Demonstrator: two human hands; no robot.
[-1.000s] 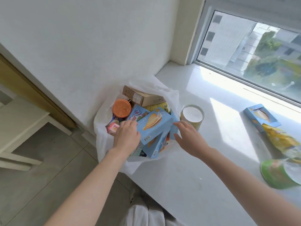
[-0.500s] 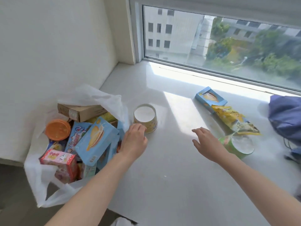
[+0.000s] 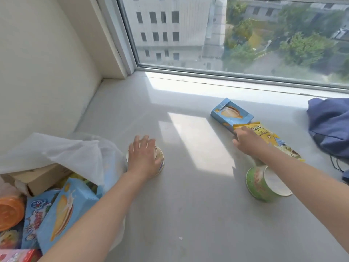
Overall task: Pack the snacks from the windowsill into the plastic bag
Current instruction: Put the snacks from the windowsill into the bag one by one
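Fingers of the left hand are spread and laid over the top of the cup, with the tips bent past its far rim. The thumb is pressed to the cup's right side. The cup is stood upright on the sill, just beside the plastic bag. Whether cup and bag touch cannot be told.

Right hand: its fingers are curled and closed on one end of the yellow packet. That end is laid over the near corner of the blue box. Both are flat on the sill, near the window. The packet's other end is hidden under the right forearm.

The green cup is tipped on its side, white top turned to the right, below the right forearm and close to the packet.

The plastic bag is white, set at the left with its mouth open. Inside are seen a cardboard box, a second blue box, an orange lid and a cartoon carton. A pink box is cut off by the bottom edge.

A dark blue cloth bag is slumped on the sill at far right, apart from the packet. A sun patch is cast on the sill between the two hands.
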